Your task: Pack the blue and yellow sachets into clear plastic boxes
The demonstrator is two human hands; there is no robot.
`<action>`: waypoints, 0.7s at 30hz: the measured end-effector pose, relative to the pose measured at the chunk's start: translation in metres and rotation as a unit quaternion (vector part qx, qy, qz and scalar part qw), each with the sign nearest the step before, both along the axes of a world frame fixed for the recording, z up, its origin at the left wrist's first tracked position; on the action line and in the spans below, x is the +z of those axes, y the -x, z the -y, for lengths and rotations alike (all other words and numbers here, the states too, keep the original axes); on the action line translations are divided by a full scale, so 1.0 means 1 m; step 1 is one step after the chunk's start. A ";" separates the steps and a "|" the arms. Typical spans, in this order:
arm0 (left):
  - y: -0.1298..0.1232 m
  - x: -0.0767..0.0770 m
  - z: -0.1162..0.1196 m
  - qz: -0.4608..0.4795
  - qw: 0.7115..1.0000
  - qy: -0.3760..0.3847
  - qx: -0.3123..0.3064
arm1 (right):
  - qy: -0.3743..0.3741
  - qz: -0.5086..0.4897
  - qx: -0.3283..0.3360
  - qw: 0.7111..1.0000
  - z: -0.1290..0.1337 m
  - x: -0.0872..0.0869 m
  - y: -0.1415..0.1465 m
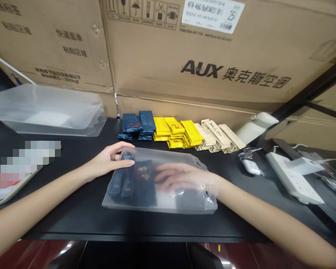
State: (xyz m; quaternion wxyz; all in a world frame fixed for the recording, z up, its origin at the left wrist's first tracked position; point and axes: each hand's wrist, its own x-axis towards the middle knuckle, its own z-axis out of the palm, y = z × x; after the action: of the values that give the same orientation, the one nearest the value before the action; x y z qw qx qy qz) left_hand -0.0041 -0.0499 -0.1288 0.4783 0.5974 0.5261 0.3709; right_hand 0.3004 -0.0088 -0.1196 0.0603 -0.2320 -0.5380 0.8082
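A frosted clear plastic bag (168, 206) lies flat on the black table in front of me, its handle end to the right. Through the plastic, dark blue packets (144, 179) show in its left half. My left hand (114, 158) grips the far left corner of the bag, thumb on top and fingers curled behind the edge. Reaching in through the bag's right end, my right hand (182, 177) is inside, fingers stretched toward the blue packets. The plastic blurs these fingers, and nothing shows held in them.
Beyond the bag stand blue packets (147, 121), yellow packets (192, 132) and beige packets (217, 134) in a row. A white bottle (254, 127) leans at their right, near a power strip (295, 181). More plastic bags (56, 108) lie at back left. Large cartons (226, 48) wall the back.
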 end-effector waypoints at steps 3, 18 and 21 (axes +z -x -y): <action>0.000 -0.002 0.000 0.008 1.000 0.000 0.001 | -0.048 0.006 0.014 0.999 -0.003 0.008 0.018; 0.010 0.007 -0.005 -0.033 0.999 -0.028 -0.003 | -0.019 -0.028 -0.030 0.999 -0.011 -0.008 0.023; 0.019 0.006 -0.010 -0.045 0.997 -0.058 -0.003 | -0.043 -0.016 -0.050 0.998 -0.025 -0.004 -0.022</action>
State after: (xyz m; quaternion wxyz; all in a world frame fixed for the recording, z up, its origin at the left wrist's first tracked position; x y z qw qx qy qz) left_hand -0.0232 -0.0398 -0.1228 0.4196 0.6415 0.5233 0.3721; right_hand 0.3223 0.0163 -0.1240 0.1195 -0.2430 -0.5587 0.7839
